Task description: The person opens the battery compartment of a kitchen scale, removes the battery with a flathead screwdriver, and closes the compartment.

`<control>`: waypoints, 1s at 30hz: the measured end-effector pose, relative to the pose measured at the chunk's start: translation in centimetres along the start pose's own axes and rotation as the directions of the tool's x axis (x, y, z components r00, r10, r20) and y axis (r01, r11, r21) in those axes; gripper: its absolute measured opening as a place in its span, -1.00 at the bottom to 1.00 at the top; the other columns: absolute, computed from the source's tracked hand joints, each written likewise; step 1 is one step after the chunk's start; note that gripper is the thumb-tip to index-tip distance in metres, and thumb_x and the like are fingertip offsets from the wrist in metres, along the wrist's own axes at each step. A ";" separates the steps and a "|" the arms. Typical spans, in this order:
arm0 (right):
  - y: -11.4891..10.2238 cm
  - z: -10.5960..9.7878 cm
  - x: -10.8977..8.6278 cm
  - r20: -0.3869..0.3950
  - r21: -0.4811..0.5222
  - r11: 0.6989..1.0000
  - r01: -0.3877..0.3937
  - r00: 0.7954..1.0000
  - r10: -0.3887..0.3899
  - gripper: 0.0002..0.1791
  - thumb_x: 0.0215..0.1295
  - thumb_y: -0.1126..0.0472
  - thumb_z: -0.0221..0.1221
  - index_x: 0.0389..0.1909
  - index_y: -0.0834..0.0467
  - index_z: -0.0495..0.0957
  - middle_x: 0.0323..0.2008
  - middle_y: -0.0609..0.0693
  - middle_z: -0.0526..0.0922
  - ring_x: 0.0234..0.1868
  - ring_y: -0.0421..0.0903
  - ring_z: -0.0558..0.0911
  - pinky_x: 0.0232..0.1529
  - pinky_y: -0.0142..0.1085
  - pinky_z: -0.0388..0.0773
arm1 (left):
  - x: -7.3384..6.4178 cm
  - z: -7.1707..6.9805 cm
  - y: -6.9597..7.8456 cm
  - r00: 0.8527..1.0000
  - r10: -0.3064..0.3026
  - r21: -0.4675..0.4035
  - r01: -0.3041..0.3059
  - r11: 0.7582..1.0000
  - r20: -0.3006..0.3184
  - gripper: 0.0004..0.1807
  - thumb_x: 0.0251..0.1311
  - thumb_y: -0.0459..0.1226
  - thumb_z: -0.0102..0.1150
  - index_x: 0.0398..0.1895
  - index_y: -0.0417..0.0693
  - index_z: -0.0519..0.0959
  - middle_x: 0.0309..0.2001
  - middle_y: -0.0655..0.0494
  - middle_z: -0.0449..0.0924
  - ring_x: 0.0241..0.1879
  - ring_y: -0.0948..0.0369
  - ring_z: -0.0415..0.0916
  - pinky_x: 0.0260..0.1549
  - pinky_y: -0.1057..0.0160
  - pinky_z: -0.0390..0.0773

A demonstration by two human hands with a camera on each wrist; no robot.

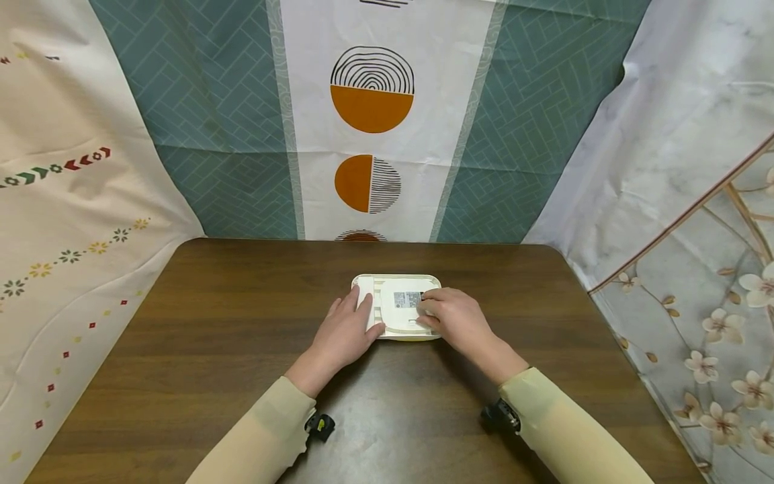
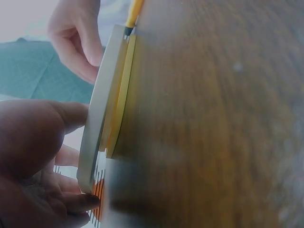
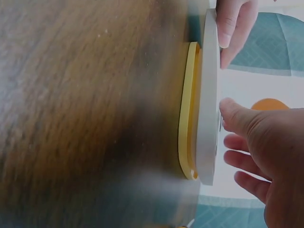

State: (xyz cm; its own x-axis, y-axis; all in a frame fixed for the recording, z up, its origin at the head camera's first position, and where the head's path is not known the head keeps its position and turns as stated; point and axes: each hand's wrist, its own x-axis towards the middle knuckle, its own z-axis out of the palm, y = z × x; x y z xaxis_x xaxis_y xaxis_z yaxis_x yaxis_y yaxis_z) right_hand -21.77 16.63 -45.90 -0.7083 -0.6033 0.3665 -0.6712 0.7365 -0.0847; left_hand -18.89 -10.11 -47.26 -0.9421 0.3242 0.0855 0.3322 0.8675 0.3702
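A flat white rounded device [image 1: 396, 323] lies on the table with a round-cornered raised panel and a grey printed label [image 1: 408, 300] facing up. Under its white slab, both wrist views show a yellow rim [image 3: 185, 128]. My left hand [image 1: 345, 326] rests on the device's left end, fingers spread and fairly straight, thumb at the near edge. Over the right end is my right hand [image 1: 456, 319], its fingers loosely bent beside the label. In the right wrist view its thumb tip is right at the slab's face and the other fingers stand apart from it.
The device lies toward the far side of the brown wooden table [image 1: 242, 336]. Patterned cloth [image 1: 375, 188] hangs behind the table. A yellow stick with a black tip [image 2: 133, 16] shows beyond the slab's far end in the left wrist view.
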 end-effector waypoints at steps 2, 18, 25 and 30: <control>-0.1 0.2 0.2 0.003 -0.002 1.000 0.006 1.000 -0.006 -0.85 0.27 0.16 0.62 -0.22 0.04 0.84 -0.02 -0.03 0.82 0.06 0.03 0.76 0.15 -0.02 0.71 | 0.0 0.0 0.0 1.000 -0.001 0.001 0.001 1.000 0.004 -0.19 0.60 0.05 0.28 0.62 -0.35 0.38 0.65 -0.48 0.16 0.62 -0.27 0.25 0.63 -0.23 0.13; -0.8 0.0 1.0 0.024 -0.096 0.995 0.038 0.999 -0.036 -0.84 0.26 0.07 0.63 -0.33 0.01 0.83 -0.27 -0.16 0.79 -0.27 -0.09 0.76 -0.17 -0.15 0.74 | 0.0 -0.1 0.0 1.000 0.002 0.005 -0.002 1.000 -0.002 -0.19 0.61 0.05 0.27 0.62 -0.35 0.38 0.65 -0.47 0.16 0.63 -0.25 0.23 0.63 -0.23 0.14; -0.6 0.0 1.1 0.011 -0.115 0.991 0.066 0.998 -0.066 -0.83 0.27 0.07 0.62 -0.37 -0.03 0.80 -0.36 -0.20 0.75 -0.37 -0.12 0.72 -0.27 -0.17 0.72 | 0.0 -0.1 0.0 1.000 0.005 0.002 -0.005 1.000 -0.003 -0.19 0.60 0.05 0.28 0.63 -0.35 0.37 0.65 -0.48 0.15 0.65 -0.23 0.20 0.63 -0.23 0.14; -0.5 0.3 1.1 0.003 -0.124 0.989 0.076 0.997 -0.076 -0.83 0.24 0.06 0.64 -0.35 -0.03 0.82 -0.36 -0.19 0.76 -0.38 -0.12 0.72 -0.30 -0.17 0.72 | 0.0 -0.1 0.0 1.000 0.003 0.005 -0.004 1.000 0.002 -0.17 0.61 0.07 0.26 0.64 -0.36 0.36 0.66 -0.48 0.14 0.67 -0.21 0.16 0.64 -0.23 0.12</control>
State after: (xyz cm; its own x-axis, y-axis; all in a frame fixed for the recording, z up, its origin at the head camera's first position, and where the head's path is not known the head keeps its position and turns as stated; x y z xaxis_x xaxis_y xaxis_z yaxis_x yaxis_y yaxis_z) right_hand -22.27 15.57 -45.74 -0.6560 -0.6582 0.3693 -0.6905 0.7210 0.0584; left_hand -18.93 -10.13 -47.18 -0.9408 0.3282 0.0845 0.3357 0.8681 0.3656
